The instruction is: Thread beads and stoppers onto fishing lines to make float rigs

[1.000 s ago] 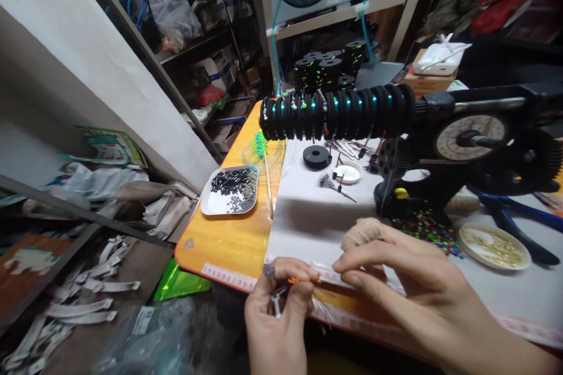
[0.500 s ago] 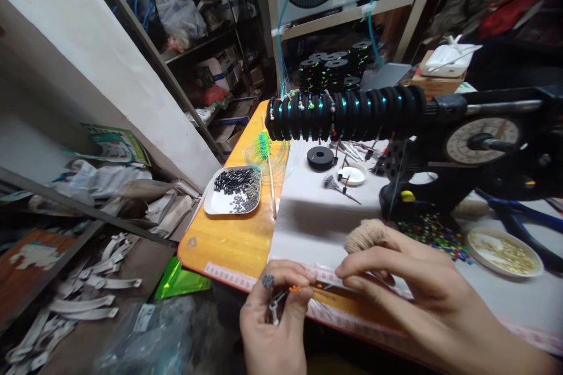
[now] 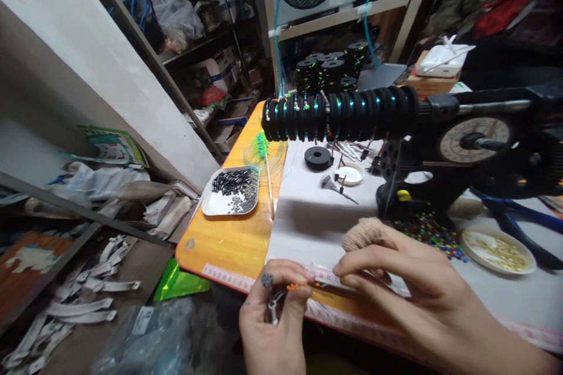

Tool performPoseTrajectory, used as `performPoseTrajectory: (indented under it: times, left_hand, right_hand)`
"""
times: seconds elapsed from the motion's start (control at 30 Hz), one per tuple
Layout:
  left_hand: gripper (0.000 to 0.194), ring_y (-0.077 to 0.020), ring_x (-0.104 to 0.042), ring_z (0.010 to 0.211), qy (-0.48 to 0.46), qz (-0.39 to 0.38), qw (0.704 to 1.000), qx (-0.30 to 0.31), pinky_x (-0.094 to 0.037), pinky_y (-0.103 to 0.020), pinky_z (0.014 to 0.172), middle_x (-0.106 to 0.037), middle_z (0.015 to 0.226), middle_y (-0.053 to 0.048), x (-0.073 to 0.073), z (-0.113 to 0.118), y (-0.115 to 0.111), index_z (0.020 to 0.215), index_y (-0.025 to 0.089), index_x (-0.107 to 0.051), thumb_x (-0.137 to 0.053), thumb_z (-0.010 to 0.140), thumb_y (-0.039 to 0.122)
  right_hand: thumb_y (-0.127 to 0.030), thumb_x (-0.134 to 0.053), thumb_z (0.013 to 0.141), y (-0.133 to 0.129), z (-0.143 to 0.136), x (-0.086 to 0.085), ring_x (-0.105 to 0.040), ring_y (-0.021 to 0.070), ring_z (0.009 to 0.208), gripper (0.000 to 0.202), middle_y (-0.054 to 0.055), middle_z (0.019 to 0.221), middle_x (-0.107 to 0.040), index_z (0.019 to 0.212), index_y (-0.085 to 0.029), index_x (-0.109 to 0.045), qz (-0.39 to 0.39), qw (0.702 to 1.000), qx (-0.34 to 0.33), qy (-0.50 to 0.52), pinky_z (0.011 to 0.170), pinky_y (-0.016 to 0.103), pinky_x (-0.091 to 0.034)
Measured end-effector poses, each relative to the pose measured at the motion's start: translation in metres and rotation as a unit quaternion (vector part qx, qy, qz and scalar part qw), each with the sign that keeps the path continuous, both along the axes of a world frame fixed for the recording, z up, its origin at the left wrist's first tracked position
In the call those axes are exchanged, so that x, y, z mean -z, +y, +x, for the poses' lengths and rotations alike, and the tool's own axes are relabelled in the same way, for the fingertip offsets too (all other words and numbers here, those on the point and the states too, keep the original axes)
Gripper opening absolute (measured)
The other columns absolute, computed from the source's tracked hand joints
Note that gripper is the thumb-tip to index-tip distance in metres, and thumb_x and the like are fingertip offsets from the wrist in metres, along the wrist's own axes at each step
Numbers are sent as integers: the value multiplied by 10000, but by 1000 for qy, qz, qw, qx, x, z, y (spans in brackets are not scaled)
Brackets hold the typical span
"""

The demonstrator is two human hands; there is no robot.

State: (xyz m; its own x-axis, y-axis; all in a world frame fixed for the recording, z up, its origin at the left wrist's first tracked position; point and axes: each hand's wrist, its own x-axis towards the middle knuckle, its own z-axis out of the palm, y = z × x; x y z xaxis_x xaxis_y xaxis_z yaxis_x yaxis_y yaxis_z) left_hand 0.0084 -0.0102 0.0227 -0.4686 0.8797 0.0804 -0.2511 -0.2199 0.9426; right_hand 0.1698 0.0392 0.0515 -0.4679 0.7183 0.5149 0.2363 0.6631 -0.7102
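Observation:
Low in the view, my left hand point(image 3: 275, 322) is closed around a bundle of thin wires point(image 3: 325, 293) with small orange beads point(image 3: 292, 287) showing at the thumb. A cluster of grey tips point(image 3: 266, 279) and a small metal piece point(image 3: 273, 312) stick out from the same hand. To its right, my right hand point(image 3: 409, 287) is closed with thumb and index finger pinched together. What lies in that pinch is too small to make out. A beige cloth cover point(image 3: 363, 234) wraps one of its fingers. The fingertips of the two hands are a short gap apart.
A winding machine point(image 3: 475, 140) carries a row of black spools point(image 3: 338, 114) above the table. A white tray point(image 3: 207, 208) of black and grey parts sits left. Loose coloured beads point(image 3: 431, 237) and a dish point(image 3: 530, 266) of gold-coloured pieces lie right. A green-bristled stick point(image 3: 269, 181) rests nearby.
The whole view has shifted slightly, with the table and machine a little further left in the picture. Both hands keep nearly the same pose and grip.

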Motion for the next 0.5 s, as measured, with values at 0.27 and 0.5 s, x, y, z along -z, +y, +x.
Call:
performPoseTrajectory:
  times: [0.27,0.5]
  left_hand:
    - [199,-112,-620,701,-17,-16,999,36,-501,-150,685,-665,693,19,-2,9,2,650,231,-718,-845,713,371]
    - [230,-28,-527,554,-118,-22,992,51,-435,-104,518,-690,889,25,1,18,1,669,200,-679,-847,718,348]
  right_hand:
    - [-57,-604,901,-1,-1,0,-591,97,750,200,18,827,-579,1003,-206,-690,11,999,-25,24,621,175,-468]
    - [-43,-567,898,-8,-3,0,-585,95,756,189,30,846,-583,1009,-171,-651,27,1000,-11,9,642,173,-477]
